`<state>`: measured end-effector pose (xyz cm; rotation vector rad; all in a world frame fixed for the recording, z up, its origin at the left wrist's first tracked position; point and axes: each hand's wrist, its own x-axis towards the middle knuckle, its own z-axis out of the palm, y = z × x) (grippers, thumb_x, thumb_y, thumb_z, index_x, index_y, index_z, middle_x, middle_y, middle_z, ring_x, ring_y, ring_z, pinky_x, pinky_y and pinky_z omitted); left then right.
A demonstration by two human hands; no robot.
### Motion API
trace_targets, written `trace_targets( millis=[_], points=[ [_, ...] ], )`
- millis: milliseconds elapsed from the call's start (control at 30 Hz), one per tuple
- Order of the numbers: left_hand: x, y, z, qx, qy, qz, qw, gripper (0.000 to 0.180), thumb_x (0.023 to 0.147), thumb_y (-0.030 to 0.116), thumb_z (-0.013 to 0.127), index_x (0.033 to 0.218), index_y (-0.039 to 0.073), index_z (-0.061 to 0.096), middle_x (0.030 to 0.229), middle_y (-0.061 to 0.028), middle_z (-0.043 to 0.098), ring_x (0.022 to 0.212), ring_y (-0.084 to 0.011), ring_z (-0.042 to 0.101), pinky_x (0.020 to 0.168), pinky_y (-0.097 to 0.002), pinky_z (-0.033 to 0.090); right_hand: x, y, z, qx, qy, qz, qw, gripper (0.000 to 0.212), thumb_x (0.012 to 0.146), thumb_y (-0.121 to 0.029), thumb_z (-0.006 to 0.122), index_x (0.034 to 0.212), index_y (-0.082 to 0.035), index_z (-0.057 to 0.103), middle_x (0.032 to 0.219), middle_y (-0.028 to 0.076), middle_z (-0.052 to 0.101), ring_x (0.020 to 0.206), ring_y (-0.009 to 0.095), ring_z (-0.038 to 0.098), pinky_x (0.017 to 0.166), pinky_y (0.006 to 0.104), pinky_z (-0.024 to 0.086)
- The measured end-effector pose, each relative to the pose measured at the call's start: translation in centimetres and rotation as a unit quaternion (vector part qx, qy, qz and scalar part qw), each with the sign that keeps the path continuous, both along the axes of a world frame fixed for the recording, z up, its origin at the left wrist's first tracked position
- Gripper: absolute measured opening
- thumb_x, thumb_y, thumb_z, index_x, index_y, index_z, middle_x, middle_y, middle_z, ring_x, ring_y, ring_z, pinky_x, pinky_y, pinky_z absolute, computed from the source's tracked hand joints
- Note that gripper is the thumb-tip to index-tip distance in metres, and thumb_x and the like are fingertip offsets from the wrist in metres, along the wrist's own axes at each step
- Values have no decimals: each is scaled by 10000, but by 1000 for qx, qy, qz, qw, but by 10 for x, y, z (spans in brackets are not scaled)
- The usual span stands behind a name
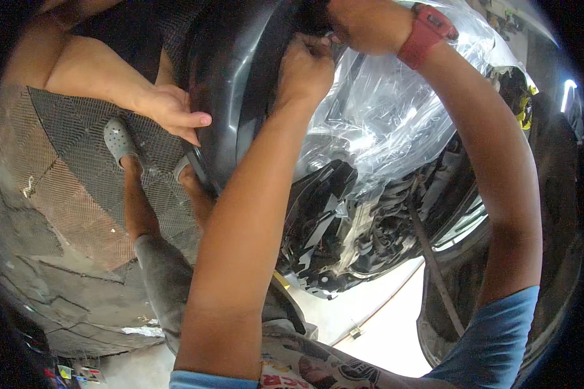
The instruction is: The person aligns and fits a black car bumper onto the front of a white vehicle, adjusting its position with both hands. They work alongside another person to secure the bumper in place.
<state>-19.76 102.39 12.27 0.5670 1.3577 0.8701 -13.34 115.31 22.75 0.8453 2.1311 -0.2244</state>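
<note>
left hand: (305, 68) raised, fingers bunched narrow, pinching at the upper edge of the dark panel (230, 97); what sits between the fingertips cannot be told
right hand: (363, 23) just above the left one, touching it, curled tight on the same edge; grip contents hidden; red wristband (427, 32) on that wrist
panel: curved grey-black body part, upright, left of the plastic wrap (383, 110), running from top centre down toward the sandal (119, 139)
wrap: clear film bulging over black vehicle parts (344, 227), right of the panel, bunched up under both hands
other hand: (175, 113) a second person's, flat against the panel's left side, fingers spread, steadying it
second person: feet on the mesh floor (78, 129), grey sandal near the panel's lower end
progress: panel looks seated against the body and held there; work at the top edge seems mid-way, both hands busy at one spot
left: lower edge not yet touched by the person's hands; wrap on; whether any fastener is in cannot be told
</note>
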Motion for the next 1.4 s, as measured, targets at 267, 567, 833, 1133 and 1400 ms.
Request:
trace_targets(
  millis=[267, 567, 833, 1133, 1400],
  points=[
    [7, -3, -6, -11, 94, 33, 995, 286, 978, 262, 613, 1062, -6, 672, 1084, -255, 709, 1074, -411, 670, 933, -472, 503, 18, -13, -28, 103, 92, 97, 986, 88, 774, -76, 627, 778, -22, 697, 752, 188, 690, 765, 383, 704, 690, 481, 562],
    [9, 5, -32, -31, 107, -40, 993, 281, 929, 166, 598, 1157, 13, 656, 1143, -258, 696, 1128, -408, 656, 975, -473, 496, 9, -13, -2, -58, 193, 86, 976, 137, 802, -80, 602, 887, -56, 706, 817, 201, 674, 849, 402, 677, 732, 477, 551],
    [14, 7, -31, -54, 115, 9, 992, 342, 945, 225, 603, 1202, 2, 642, 1184, -270, 680, 1135, -426, 651, 970, -479, 502, 10, -25, -1, 22, 134, 162, 977, 176, 815, -122, 591, 920, -88, 728, 965, 221, 639, 952, 383, 657, 761, 457, 555],
    [16, 12, -30, -147, 78, -14, 986, 416, 1001, 367, 588, 1229, 22, 636, 1217, -250, 677, 1151, -422, 641, 982, -479, 488, 6, -29, 8, 68, 146, 147, 976, 163, 815, -125, 592, 904, -102, 727, 932, 154, 592, 959, 328, 599, 717, 435, 537],
    [-7, -11, 3, 22, 10, 33, 999, 351, 979, 348, 659, 1103, 25, 719, 1086, -178, 736, 978, -270, 694, 914, -385, 517, -3, -25, 34, 19, 153, 94, 984, 93, 748, -55, 609, 786, -56, 694, 1004, 170, 602, 1019, 335, 562, 829, 410, 509]
  ],
)
